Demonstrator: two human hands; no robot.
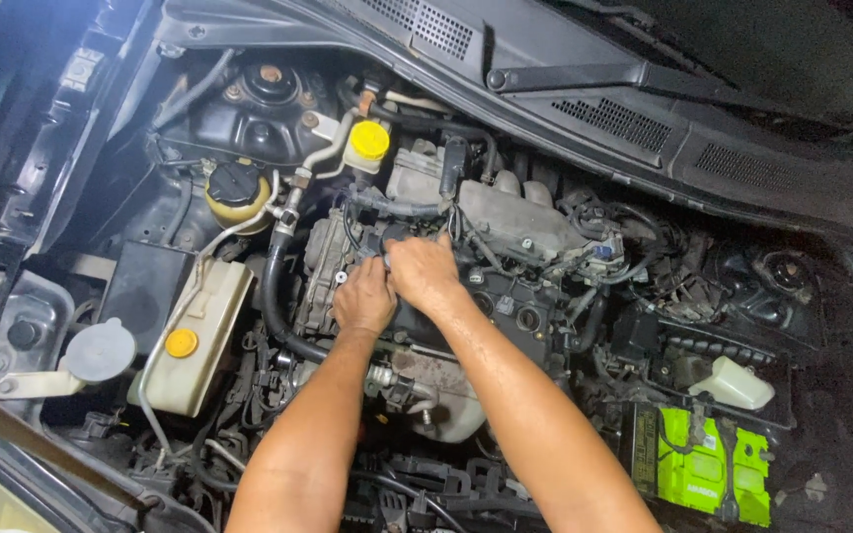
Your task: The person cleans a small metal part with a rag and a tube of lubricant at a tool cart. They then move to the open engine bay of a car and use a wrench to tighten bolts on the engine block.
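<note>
Over the engine (505, 296) | left hand (363, 296) and right hand (425, 268) side by side, fingers curled on a small part, cannot tell what | hose (273, 286) just left | risk: part may slip and drop deep among wires.

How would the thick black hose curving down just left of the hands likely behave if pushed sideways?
The black hose looks like thick rubber, so it would probably flex a little rather than flop. Both ends seem to run into fittings, so it would likely spring back. Its surface looks dull, not oily, so probably not slippery. The left hand and right hand work beside it on the engine.
</note>
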